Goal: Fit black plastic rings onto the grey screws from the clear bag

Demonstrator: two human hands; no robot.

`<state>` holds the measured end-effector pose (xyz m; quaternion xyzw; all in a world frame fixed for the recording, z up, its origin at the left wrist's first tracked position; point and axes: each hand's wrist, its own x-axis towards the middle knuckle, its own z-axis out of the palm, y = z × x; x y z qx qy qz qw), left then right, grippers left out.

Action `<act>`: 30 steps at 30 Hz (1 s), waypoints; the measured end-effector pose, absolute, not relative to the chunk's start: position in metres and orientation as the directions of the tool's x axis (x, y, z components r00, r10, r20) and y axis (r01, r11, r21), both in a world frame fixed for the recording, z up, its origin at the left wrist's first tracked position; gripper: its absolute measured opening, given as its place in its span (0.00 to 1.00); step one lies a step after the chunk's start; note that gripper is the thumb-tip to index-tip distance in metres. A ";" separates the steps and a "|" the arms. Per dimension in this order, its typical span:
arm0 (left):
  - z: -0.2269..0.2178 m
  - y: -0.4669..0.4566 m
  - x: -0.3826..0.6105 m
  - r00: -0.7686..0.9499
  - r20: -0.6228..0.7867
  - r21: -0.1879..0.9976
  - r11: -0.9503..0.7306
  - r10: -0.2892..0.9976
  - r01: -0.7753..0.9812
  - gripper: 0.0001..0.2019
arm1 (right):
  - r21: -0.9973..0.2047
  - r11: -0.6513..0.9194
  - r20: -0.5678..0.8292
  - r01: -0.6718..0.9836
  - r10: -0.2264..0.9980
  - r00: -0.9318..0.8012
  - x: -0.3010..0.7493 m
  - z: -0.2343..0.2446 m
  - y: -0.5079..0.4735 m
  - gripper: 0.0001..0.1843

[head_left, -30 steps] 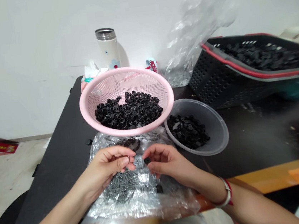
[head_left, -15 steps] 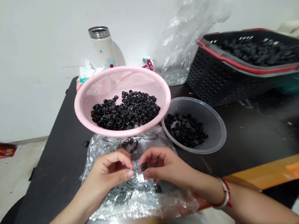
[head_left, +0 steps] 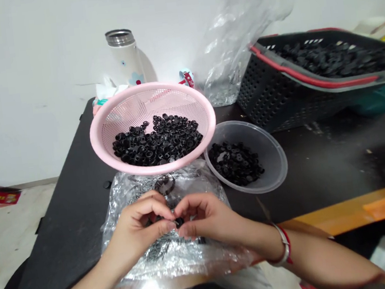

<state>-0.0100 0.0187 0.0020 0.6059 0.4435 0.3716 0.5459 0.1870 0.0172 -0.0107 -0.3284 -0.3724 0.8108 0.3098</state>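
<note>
Both hands [head_left: 137,222], fingertips [head_left: 169,225] together

A small, round black piece [head_left: 179,222] is pinched at the fingertips of the right hand [head_left: 204,215], partly hidden by them, so its exact tilt cannot be told. Up close to it, at the fingertips of the left hand [head_left: 143,219], shows a tiny pale sliver [head_left: 175,221], too small to identify; whether the two touch is unclear. Both are held up above the clear plastic bag [head_left: 171,263].
</note>
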 end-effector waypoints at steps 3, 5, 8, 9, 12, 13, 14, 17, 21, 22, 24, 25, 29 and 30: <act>0.006 0.019 -0.008 0.302 0.037 0.981 -0.093 0.952 0.173 0.04 | -0.808 -0.523 -0.288 -0.270 0.751 -0.594 0.187 -0.009 0.017 0.19; 0.009 0.019 -0.007 0.296 0.079 0.968 -0.144 0.952 0.207 0.04 | -0.809 -0.522 -0.288 -0.270 0.753 -0.592 0.187 -0.009 0.017 0.19; 0.011 0.019 -0.006 0.306 0.141 0.941 -0.223 0.942 0.254 0.05 | -0.816 -0.517 -0.289 -0.259 0.753 -0.591 0.187 -0.011 0.018 0.20; 0.011 0.019 -0.006 0.311 0.166 0.931 -0.253 0.936 0.262 0.05 | -0.818 -0.513 -0.286 -0.259 0.755 -0.590 0.187 -0.012 0.018 0.20; 0.011 0.018 -0.007 0.335 0.227 0.905 -0.326 0.914 0.275 0.05 | -0.819 -0.505 -0.275 -0.272 0.762 -0.587 0.186 -0.016 0.018 0.19; 0.010 0.018 -0.007 0.346 0.241 0.898 -0.344 0.907 0.274 0.05 | -0.820 -0.502 -0.272 -0.274 0.764 -0.586 0.186 -0.018 0.018 0.19; 0.010 0.018 -0.006 0.357 0.252 0.894 -0.358 0.900 0.271 0.05 | -0.821 -0.501 -0.272 -0.274 0.765 -0.584 0.186 -0.019 0.017 0.19; 0.009 0.018 -0.006 0.386 0.259 0.885 -0.377 0.886 0.272 0.05 | -0.822 -0.502 -0.279 -0.268 0.766 -0.579 0.186 -0.021 0.017 0.19; 0.012 0.018 -0.012 0.441 0.255 0.860 -0.410 0.860 0.303 0.08 | -0.835 -0.476 -0.243 -0.277 0.770 -0.589 0.187 -0.020 0.019 0.18; 0.014 0.017 -0.015 0.442 0.269 0.846 -0.430 0.856 0.317 0.12 | -0.842 -0.461 -0.231 -0.280 0.777 -0.586 0.187 -0.019 0.020 0.18; 0.024 0.019 -0.020 0.408 0.315 0.800 -0.471 0.857 0.372 0.17 | -0.862 -0.427 -0.214 -0.273 0.794 -0.569 0.189 -0.018 0.023 0.18; 0.030 0.022 -0.023 0.376 0.342 0.768 -0.487 0.861 0.417 0.16 | -0.873 -0.411 -0.208 -0.263 0.801 -0.561 0.190 -0.017 0.024 0.18; 0.059 0.054 -0.025 0.358 0.384 0.606 -0.525 0.851 0.597 0.09 | -0.904 -0.362 -0.181 -0.226 0.805 -0.565 0.192 -0.016 0.026 0.17; 0.064 0.068 -0.024 0.380 0.364 0.572 -0.526 0.851 0.630 0.10 | -0.908 -0.355 -0.172 -0.225 0.803 -0.570 0.192 -0.015 0.025 0.16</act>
